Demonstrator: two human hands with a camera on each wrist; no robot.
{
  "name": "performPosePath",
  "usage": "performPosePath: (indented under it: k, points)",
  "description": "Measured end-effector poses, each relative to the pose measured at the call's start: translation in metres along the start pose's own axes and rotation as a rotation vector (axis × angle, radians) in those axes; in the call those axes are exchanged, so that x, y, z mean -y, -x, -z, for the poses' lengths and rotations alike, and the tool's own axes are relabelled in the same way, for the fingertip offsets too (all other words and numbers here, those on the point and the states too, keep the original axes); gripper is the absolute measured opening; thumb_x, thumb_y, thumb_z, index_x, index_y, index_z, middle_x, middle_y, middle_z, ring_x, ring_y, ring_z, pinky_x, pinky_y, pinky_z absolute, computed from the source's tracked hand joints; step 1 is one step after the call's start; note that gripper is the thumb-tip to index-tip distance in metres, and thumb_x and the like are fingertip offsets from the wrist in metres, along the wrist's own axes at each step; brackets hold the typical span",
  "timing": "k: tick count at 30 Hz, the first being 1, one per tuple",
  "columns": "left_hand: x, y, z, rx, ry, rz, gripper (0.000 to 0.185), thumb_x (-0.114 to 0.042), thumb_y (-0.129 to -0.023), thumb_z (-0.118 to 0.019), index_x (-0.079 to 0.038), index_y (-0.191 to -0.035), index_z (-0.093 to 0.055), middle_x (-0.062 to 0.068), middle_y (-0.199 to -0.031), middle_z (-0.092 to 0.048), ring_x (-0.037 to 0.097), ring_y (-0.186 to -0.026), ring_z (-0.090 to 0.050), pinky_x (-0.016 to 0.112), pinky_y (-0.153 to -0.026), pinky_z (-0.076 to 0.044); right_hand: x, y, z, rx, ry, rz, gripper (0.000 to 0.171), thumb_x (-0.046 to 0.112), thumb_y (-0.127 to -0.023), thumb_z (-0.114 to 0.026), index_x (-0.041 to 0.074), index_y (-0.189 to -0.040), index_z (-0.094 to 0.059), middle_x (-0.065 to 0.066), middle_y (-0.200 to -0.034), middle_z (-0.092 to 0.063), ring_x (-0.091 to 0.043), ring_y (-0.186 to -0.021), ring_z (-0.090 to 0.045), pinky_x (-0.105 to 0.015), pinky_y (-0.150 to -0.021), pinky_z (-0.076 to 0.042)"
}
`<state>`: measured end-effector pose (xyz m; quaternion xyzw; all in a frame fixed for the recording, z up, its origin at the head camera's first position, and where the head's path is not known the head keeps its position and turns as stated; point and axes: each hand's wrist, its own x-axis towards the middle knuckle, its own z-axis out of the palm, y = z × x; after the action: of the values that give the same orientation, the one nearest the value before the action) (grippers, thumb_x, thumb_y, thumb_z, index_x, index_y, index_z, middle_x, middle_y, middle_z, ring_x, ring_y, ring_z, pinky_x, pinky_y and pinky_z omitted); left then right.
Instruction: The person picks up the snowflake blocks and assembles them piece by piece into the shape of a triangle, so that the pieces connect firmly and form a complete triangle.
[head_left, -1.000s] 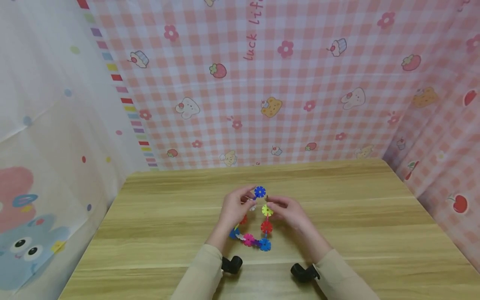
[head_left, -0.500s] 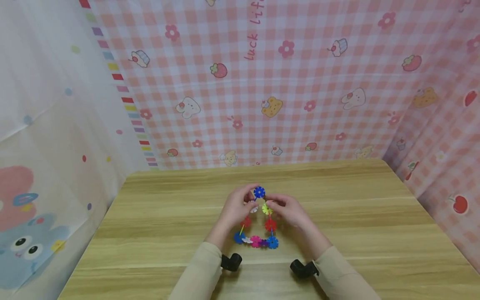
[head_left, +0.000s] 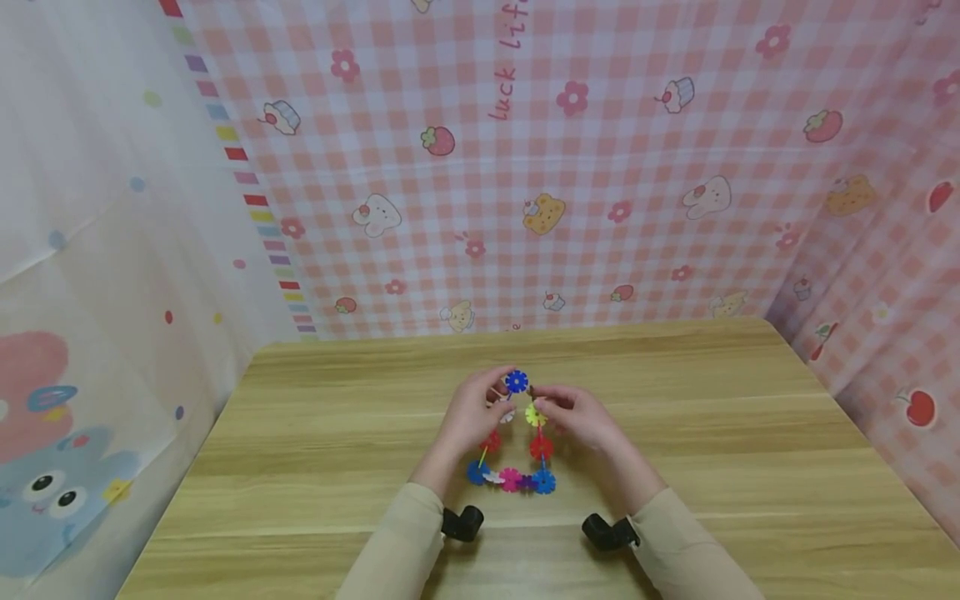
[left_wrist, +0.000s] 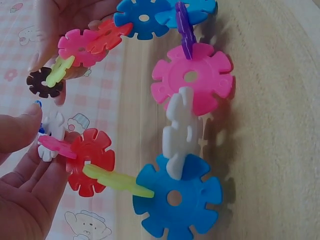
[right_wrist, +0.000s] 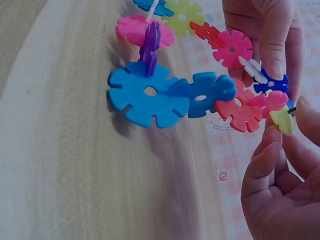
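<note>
A chain of interlocking plastic snowflake discs hangs in a loop between my two hands, its bottom row near the table. My left hand (head_left: 472, 410) pinches its left end at a white disc (left_wrist: 55, 131), with a dark blue disc (head_left: 516, 382) at the tip. On the opposite side my right hand (head_left: 579, 417) pinches the yellow disc (head_left: 535, 413), from which a dark brown disc (left_wrist: 44, 82) sticks out. The two end discs face each other with a small gap in the head view. Lower down are red discs (head_left: 541, 448), blue corner discs (head_left: 543, 482) and a pink disc (head_left: 510, 480).
The wooden table (head_left: 360, 433) spreads around the hands. A pink checked cloth (head_left: 480, 167) hangs behind it, and a pale curtain (head_left: 112, 275) hangs at the left. Black wrist-worn devices (head_left: 609, 533) sit at both sleeves.
The chain's bottom row has swung to the right and levelled out. The dark blue disc has shifted slightly left and up. Both hands keep their grip.
</note>
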<state>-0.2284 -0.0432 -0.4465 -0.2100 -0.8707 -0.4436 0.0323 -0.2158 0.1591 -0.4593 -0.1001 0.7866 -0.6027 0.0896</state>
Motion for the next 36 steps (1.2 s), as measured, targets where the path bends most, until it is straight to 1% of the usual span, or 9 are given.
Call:
performPosePath:
  k: [3,8,12,17,21,26,29,33,36]
  points:
    - [0.0,0.0001,-0.0002,-0.01,0.01,0.0,0.052,0.003,-0.087,-0.072,-0.009,-0.136,-0.058,0.006,-0.098,-0.063,0.019,-0.087,-0.062,0.029,-0.075,-0.054,-0.0054,-0.0028,0.0004,0.007,0.012,-0.006,0.039,0.018,-0.097,-0.064,-0.007,-0.127,-0.06,-0.013,-0.107,-0.067,-0.025,-0.086,-0.06,-0.042,-0.075,-0.055]
    - [-0.0015,0.0005,-0.001,-0.017,0.029,0.012,0.052,0.003,-0.088,-0.072,-0.009,-0.136,-0.059,0.006,-0.098,-0.063,0.019,-0.087,-0.061,0.028,-0.074,-0.054,-0.0069,-0.0052,-0.0001,0.033,0.046,0.016,0.035,0.016,-0.098,-0.064,-0.006,-0.125,-0.062,-0.011,-0.105,-0.067,-0.02,-0.081,-0.058,-0.035,-0.069,-0.053]
    - [-0.0022,0.0005,-0.0015,-0.029,0.039,0.02,0.051,0.003,-0.087,-0.072,-0.009,-0.136,-0.059,0.005,-0.095,-0.062,0.018,-0.085,-0.061,0.028,-0.072,-0.054,-0.0052,-0.0058,-0.001,0.047,0.071,0.028,0.033,0.015,-0.098,-0.063,-0.005,-0.124,-0.063,-0.011,-0.106,-0.068,-0.02,-0.079,-0.057,-0.031,-0.067,-0.052]
    - [-0.0016,0.0004,-0.0026,-0.035,0.015,0.015,0.051,0.002,-0.087,-0.073,-0.01,-0.135,-0.06,0.002,-0.092,-0.061,0.015,-0.085,-0.059,0.027,-0.073,-0.053,-0.0038,-0.0064,-0.0028,0.062,0.109,0.051,0.032,0.014,-0.098,-0.063,-0.007,-0.123,-0.063,-0.009,-0.096,-0.067,-0.022,-0.073,-0.056,-0.027,-0.061,-0.049]
    - [-0.0012,0.0009,-0.0035,-0.035,0.002,0.014,0.051,0.001,-0.087,-0.073,-0.011,-0.135,-0.06,0.003,-0.093,-0.061,0.015,-0.085,-0.059,0.026,-0.074,-0.053,-0.0032,-0.0068,-0.005,0.055,0.104,0.032,0.032,0.015,-0.098,-0.063,-0.007,-0.122,-0.063,-0.006,-0.092,-0.065,-0.021,-0.069,-0.053,-0.026,-0.059,-0.048]
    - [-0.0026,0.002,-0.0035,-0.026,-0.009,0.005,0.051,0.0,-0.088,-0.073,-0.01,-0.136,-0.059,0.006,-0.106,-0.064,0.017,-0.087,-0.061,0.025,-0.071,-0.054,-0.0035,-0.0062,-0.0069,0.029,0.112,0.015,0.032,0.016,-0.098,-0.063,-0.005,-0.122,-0.064,-0.008,-0.099,-0.066,-0.021,-0.07,-0.053,-0.028,-0.059,-0.048]
    - [-0.0036,0.0031,-0.0032,-0.022,-0.007,0.007,0.05,0.0,-0.088,-0.072,-0.011,-0.136,-0.059,0.007,-0.113,-0.065,0.018,-0.088,-0.061,0.024,-0.069,-0.053,-0.0033,-0.0056,-0.0075,0.027,0.128,0.017,0.032,0.016,-0.098,-0.063,-0.005,-0.122,-0.064,-0.01,-0.103,-0.066,-0.022,-0.074,-0.055,-0.032,-0.063,-0.05]
    - [-0.0046,0.0041,-0.0034,-0.032,0.024,0.01,0.049,0.0,-0.089,-0.071,-0.01,-0.136,-0.059,0.007,-0.114,-0.066,0.018,-0.089,-0.061,0.024,-0.068,-0.054,-0.003,-0.0055,-0.0073,0.031,0.138,0.018,0.032,0.016,-0.099,-0.062,-0.005,-0.124,-0.064,-0.012,-0.108,-0.066,-0.022,-0.078,-0.056,-0.037,-0.067,-0.052]
    - [-0.005,0.0043,-0.0039,-0.036,0.036,0.0,0.047,-0.001,-0.09,-0.07,-0.011,-0.135,-0.06,0.007,-0.114,-0.066,0.019,-0.089,-0.062,0.024,-0.067,-0.054,-0.0032,-0.0058,-0.007,0.033,0.125,0.01,0.033,0.016,-0.099,-0.061,-0.005,-0.125,-0.062,-0.013,-0.109,-0.067,-0.021,-0.079,-0.057,-0.037,-0.067,-0.052]
